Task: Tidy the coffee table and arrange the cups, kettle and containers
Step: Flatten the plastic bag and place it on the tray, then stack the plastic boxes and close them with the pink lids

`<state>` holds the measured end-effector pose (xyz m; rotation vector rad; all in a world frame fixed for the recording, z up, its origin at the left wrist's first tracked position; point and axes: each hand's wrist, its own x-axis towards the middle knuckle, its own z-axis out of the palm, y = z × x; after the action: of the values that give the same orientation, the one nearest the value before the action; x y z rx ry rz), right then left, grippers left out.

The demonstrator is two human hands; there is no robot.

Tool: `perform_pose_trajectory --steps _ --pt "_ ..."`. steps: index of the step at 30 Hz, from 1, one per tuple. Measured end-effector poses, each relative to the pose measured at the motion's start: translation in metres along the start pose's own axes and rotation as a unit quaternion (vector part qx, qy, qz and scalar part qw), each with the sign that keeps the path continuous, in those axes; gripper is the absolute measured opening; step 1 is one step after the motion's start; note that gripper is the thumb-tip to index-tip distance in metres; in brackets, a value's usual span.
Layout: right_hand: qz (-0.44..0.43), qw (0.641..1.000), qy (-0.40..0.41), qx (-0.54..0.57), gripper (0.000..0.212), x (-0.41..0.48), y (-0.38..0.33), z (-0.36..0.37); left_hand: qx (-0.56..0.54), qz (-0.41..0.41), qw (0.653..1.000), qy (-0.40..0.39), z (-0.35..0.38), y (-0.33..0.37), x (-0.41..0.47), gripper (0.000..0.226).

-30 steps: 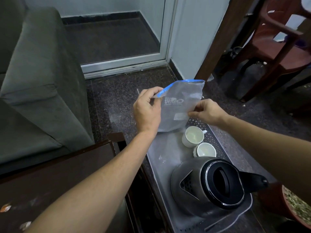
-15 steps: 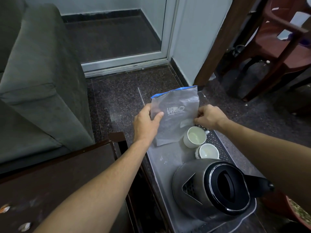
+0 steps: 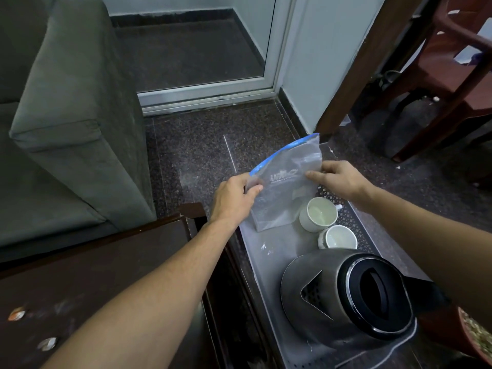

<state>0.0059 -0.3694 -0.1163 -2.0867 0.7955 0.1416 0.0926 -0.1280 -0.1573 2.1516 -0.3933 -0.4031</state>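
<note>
The clear plastic zip bag with a blue seal strip [image 3: 286, 187] stands tilted at the centre of the frame, its bottom edge on the grey perforated tray [image 3: 266, 251] of the worktop. The left hand [image 3: 234, 201] pinches its left edge; the right hand [image 3: 338, 179] presses fingers against its right side. Two white ceramic cups [image 3: 319, 213] sit just right of the bag, the steel kettle with a black lid [image 3: 346, 296] at lower right. A grey-green sofa [image 3: 66, 129] fills the upper left, over a dark speckled floor [image 3: 213, 134].
</note>
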Motion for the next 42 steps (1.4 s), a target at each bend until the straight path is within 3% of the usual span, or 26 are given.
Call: perform_pose_trajectory --steps 3,9,11,14,16,19,21,25,28,35,42 --pt "0.024 1.0 0.001 -0.01 0.026 0.001 0.008 -0.002 -0.002 -0.009 1.0 -0.009 -0.001 0.001 0.005 0.018" --pt "0.035 0.999 0.01 -0.037 0.032 0.011 0.005 -0.002 -0.112 -0.055 0.992 -0.027 0.001 0.001 0.013 0.033" --pt "0.044 0.998 0.008 -0.04 0.042 0.012 0.001 -0.003 -0.142 -0.059 0.988 -0.031 0.0 -0.001 0.013 0.05" --pt "0.047 0.997 0.009 -0.063 0.053 0.011 -0.003 -0.006 -0.168 -0.065 0.983 -0.031 -0.008 -0.003 0.012 0.099" --pt "0.0 0.993 0.069 -0.094 0.049 0.006 -0.01 -0.009 -0.175 -0.078 0.981 -0.021 -0.019 -0.004 0.01 0.123" --pt "-0.098 0.965 0.229 -0.085 0.046 -0.009 -0.047 0.0 -0.189 -0.082 0.978 0.044 -0.048 -0.01 0.004 0.103" --pt "-0.143 0.954 0.241 -0.101 0.047 -0.019 -0.091 0.023 -0.171 -0.063 0.978 0.104 -0.075 -0.02 -0.003 0.08" --pt "-0.26 0.938 0.139 -0.186 0.043 -0.046 -0.189 0.125 -0.075 -0.023 0.98 0.18 -0.144 -0.056 -0.028 0.039" --pt "-0.284 0.937 0.031 -0.2 0.031 -0.084 -0.246 0.216 -0.019 -0.028 0.979 0.203 -0.201 -0.091 -0.06 0.022" --pt "-0.269 0.926 -0.127 -0.231 0.025 -0.197 -0.325 0.377 0.113 -0.149 0.973 0.133 -0.339 -0.169 -0.168 0.023" --pt "-0.215 0.924 -0.159 -0.273 0.022 -0.268 -0.346 0.446 0.174 -0.194 0.963 0.064 -0.394 -0.213 -0.234 0.024"
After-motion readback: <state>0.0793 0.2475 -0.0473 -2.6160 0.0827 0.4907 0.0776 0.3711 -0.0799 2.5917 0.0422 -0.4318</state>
